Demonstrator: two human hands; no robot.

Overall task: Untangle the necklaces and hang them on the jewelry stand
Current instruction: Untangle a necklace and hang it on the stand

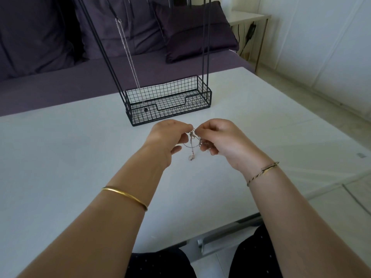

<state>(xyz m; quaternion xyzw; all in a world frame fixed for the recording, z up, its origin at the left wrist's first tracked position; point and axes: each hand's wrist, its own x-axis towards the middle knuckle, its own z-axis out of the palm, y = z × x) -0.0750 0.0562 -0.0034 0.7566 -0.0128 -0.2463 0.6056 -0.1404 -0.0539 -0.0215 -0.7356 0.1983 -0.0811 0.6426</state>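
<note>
Necklaces are in two places here: at the left, one silver chain (130, 63) already hangs from the jewelry stand (170, 112), its dark bead (146, 109) low in the stand's wire base, while the tangled necklaces (192, 142) are held above the white table (60, 149), just in front of the stand. The left hand (166, 137) pinches the top of the knot between thumb and curled fingers. The right hand (218, 138) pinches the same clump from the other side, its fingertips almost meeting the left's. A loop sags between them and a tail with a small round charm (190, 157) dangles below (how many chains make up the clump I cannot make out, perhaps two). The main risk from here, I judge, is pulling the hands straight apart: tension would cinch the knot tighter or snap a fine link. A slipped pinch would drop the clump onto the table, where it could tangle again.
</note>
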